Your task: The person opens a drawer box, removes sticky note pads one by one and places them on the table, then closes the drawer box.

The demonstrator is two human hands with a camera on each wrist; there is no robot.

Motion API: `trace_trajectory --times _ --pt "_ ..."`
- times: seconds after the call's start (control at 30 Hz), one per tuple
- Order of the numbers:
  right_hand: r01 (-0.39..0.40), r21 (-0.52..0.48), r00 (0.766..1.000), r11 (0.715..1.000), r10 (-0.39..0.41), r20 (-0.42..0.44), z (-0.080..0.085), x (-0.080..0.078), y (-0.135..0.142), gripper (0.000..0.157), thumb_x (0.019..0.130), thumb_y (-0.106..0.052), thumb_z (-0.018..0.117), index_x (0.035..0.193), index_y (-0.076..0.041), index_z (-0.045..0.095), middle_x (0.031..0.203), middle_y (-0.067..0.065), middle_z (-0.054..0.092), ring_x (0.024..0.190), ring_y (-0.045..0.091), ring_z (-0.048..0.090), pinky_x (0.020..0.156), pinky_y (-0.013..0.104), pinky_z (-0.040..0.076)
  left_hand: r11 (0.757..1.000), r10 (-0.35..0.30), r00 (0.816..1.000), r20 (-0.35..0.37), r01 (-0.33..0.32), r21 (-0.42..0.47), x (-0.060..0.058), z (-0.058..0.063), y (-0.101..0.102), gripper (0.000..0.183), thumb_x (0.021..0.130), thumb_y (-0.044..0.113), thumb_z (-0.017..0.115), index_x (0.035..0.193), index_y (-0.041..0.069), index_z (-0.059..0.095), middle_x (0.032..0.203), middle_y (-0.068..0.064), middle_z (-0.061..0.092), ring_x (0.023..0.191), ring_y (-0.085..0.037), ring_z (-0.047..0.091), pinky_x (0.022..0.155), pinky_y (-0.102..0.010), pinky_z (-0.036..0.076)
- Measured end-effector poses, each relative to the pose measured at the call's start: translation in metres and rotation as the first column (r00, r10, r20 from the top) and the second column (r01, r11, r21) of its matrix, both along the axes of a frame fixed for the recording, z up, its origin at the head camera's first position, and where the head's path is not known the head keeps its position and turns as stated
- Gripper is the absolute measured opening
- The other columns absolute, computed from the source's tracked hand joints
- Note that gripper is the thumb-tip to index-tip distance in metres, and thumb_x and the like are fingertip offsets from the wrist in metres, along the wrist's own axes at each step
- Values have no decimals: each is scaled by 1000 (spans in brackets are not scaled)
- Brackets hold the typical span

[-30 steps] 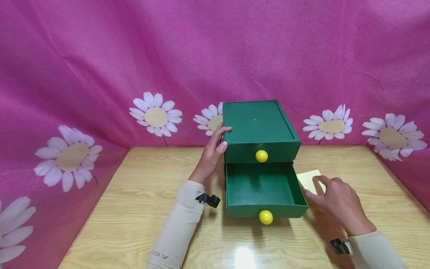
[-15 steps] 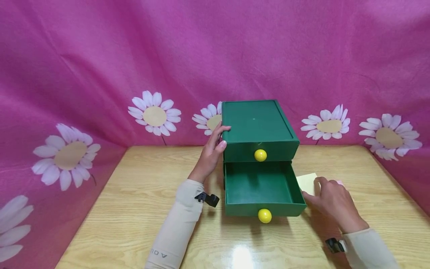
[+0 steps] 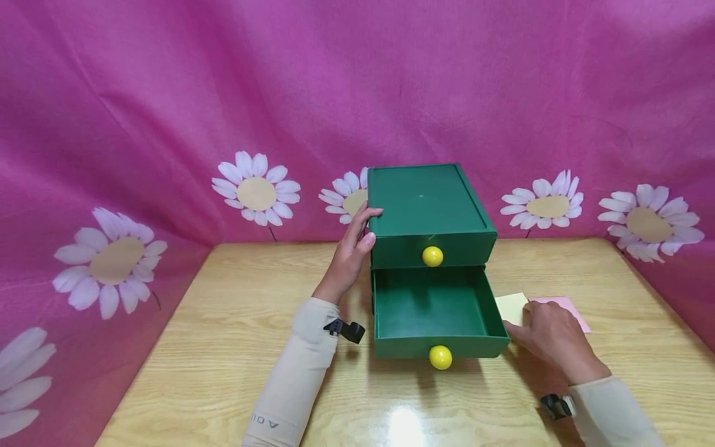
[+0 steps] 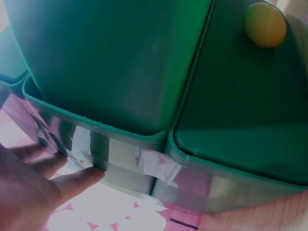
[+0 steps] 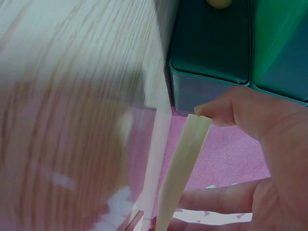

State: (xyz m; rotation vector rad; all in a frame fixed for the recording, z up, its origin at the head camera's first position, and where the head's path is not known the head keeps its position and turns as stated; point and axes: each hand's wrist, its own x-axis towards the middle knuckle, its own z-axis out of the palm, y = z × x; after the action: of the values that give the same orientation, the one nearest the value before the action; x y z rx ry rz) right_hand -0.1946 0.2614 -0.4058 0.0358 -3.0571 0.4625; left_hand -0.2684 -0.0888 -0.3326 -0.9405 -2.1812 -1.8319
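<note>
A green two-drawer cabinet (image 3: 424, 200) with yellow round knobs stands on the table, its lower drawer (image 3: 399, 348) pulled out and nothing visible inside. My left hand (image 3: 347, 264) rests against the cabinet's left side, one fingertip over the top edge; in the left wrist view its fingers (image 4: 79, 182) reach straight along the side wall. Right of the drawer, my right hand (image 3: 558, 340) pinches a pale yellow sticky note pad (image 3: 509, 307) between thumb and fingers. The right wrist view shows this pad's thick edge (image 5: 185, 161).
A pink paper square (image 3: 572, 308) lies on the table behind the right hand, partly hidden by it. The wooden table (image 3: 234, 347) meets a magenta cloth (image 3: 391, 81) with printed daisies at the back and sides. The drawer juts toward the front, its yellow knob (image 3: 440, 357) foremost.
My right hand has moved slightly left with the yellow pad in its grip, and the pink square has come into sight behind it. The left hand and drawer hold still.
</note>
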Motion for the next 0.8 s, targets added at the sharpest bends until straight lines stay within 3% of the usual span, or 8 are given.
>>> trace_trajectory --times 0.33,0.57,0.8 --pt "22 -45 998 999 -20 51 -2 0 1 43 81 -42 68 59 -9 51 55 2 42 57 19 42 50 30 29 1000 4 1000 -15 -4 7 -1 -1 1 51 97 22 39 146 8 34 161 -11 11 145 -23 21 116 -37 22" --pt "-17 -11 1000 1000 17 -22 -5 0 0 44 82 -42 67 57 -11 49 53 0 40 55 19 40 50 31 28 1000 7 1000 -26 -7 10 -2 -1 1 51 97 22 38 145 8 34 160 -12 12 144 -23 21 116 -38 22" --pt "7 9 997 1000 -7 80 -6 1 0 47 85 -45 64 56 -12 49 53 1 42 56 19 41 52 31 28 1000 8 1000 -29 -8 3 -1 0 1 51 96 23 39 145 8 35 160 -13 12 144 -25 23 115 -41 23"
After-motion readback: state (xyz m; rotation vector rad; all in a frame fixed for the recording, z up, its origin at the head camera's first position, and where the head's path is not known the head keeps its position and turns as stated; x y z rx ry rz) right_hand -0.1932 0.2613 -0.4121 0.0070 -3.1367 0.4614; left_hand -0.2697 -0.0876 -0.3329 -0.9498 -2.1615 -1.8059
